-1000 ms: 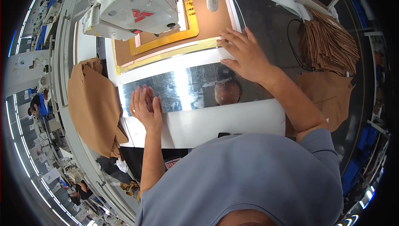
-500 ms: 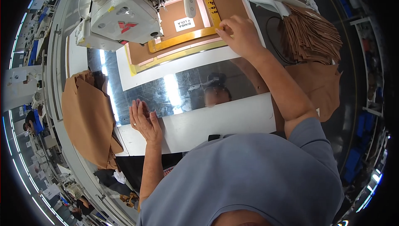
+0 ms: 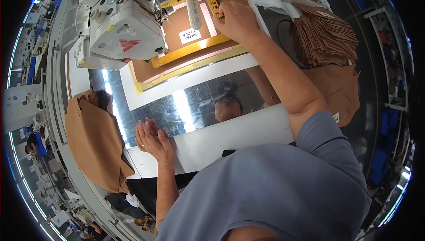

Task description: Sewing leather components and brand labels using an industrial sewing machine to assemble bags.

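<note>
The yellow frame [image 3: 190, 50] lies at the far middle, just right of the white sewing machine [image 3: 126, 30], over a brown sheet [image 3: 174, 27]. The right hand [image 3: 239, 21] is curled at the frame's right bar; whether it grips the bar cannot be told. The left hand [image 3: 155, 145] lies released, fingers extended, at the near edge of the metal plate [image 3: 150, 114] on the bench [image 3: 248, 128]. Progress, as judged: a white label [image 3: 190, 36] is positioned within the frame, but any stitching is too small to confirm. Many brown pieces remain, stacked at right [image 3: 325, 37] and draped at left [image 3: 95, 139]. Farther right, blue shapes [image 3: 380, 152] may be bins; their contents are indistinct.
</note>
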A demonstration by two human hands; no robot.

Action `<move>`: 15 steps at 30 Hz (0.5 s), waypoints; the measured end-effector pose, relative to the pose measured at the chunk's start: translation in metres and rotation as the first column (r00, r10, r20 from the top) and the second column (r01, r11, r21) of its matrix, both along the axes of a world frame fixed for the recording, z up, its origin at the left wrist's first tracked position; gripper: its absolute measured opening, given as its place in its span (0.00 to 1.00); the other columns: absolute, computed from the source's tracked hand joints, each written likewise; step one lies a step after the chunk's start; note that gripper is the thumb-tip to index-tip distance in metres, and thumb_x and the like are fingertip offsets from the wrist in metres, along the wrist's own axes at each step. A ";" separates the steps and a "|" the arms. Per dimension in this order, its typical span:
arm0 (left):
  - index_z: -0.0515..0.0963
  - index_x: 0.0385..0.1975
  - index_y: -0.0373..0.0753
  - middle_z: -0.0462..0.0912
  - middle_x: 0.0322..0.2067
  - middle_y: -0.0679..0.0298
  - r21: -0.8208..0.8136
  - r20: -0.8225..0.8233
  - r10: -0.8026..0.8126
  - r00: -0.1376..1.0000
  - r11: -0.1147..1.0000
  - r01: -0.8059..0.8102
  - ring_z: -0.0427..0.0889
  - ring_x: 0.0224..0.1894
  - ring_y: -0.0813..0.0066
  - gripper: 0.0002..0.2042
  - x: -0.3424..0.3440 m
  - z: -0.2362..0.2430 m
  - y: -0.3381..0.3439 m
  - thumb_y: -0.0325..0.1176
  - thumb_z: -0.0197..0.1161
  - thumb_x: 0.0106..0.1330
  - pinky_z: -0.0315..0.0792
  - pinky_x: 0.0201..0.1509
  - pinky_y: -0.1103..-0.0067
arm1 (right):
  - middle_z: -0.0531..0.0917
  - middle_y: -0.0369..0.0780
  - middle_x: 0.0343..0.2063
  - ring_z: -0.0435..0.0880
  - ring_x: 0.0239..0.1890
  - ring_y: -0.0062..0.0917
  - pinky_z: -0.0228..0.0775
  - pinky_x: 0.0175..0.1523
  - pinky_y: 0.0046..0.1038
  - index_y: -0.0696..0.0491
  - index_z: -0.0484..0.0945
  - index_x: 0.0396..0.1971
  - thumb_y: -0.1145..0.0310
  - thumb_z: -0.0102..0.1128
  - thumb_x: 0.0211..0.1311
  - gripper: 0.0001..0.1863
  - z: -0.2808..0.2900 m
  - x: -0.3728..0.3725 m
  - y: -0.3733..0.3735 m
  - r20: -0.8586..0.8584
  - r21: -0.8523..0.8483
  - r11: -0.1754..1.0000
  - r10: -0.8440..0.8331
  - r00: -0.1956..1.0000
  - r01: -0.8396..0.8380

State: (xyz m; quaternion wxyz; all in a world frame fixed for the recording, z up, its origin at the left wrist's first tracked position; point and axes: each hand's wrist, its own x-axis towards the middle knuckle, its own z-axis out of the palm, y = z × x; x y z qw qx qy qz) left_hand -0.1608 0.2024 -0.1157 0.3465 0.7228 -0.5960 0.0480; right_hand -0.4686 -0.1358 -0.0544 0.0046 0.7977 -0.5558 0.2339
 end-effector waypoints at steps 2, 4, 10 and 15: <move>0.76 0.62 0.39 0.73 0.68 0.55 0.190 0.323 0.050 0.945 0.975 -0.116 0.66 0.74 0.53 0.18 0.002 0.025 -0.018 0.37 0.57 0.77 0.55 0.77 0.58 | 0.85 0.40 0.36 0.86 0.43 0.37 0.74 0.49 0.44 0.50 0.81 0.42 0.52 0.69 0.61 0.18 -0.011 -0.030 0.008 0.014 -0.020 1.000 -0.018 1.000 0.019; 0.80 0.57 0.39 0.77 0.65 0.57 0.151 0.254 -0.008 0.967 0.988 -0.031 0.69 0.72 0.54 0.15 0.014 0.041 -0.049 0.35 0.60 0.75 0.57 0.76 0.59 | 0.84 0.41 0.40 0.84 0.48 0.37 0.73 0.53 0.43 0.50 0.81 0.43 0.51 0.70 0.61 0.20 -0.014 -0.050 0.021 0.017 -0.021 0.998 -0.060 0.998 0.060; 0.88 0.48 0.40 0.84 0.57 0.62 0.065 0.000 -0.151 0.989 0.986 0.151 0.77 0.64 0.58 0.12 0.045 0.036 -0.157 0.36 0.69 0.67 0.66 0.68 0.60 | 0.83 0.41 0.45 0.82 0.52 0.37 0.69 0.58 0.43 0.50 0.81 0.44 0.46 0.71 0.61 0.23 -0.008 -0.070 0.062 -0.114 0.145 0.960 -0.223 0.968 0.238; 0.92 0.40 0.48 0.87 0.46 0.75 0.301 0.027 -0.226 0.974 0.931 0.207 0.80 0.53 0.69 0.11 0.065 0.042 -0.197 0.39 0.77 0.58 0.61 0.68 0.64 | 0.85 0.40 0.39 0.84 0.46 0.38 0.70 0.54 0.44 0.50 0.83 0.37 0.45 0.71 0.61 0.22 -0.013 -0.069 0.061 -0.052 0.193 0.957 -0.208 0.977 0.214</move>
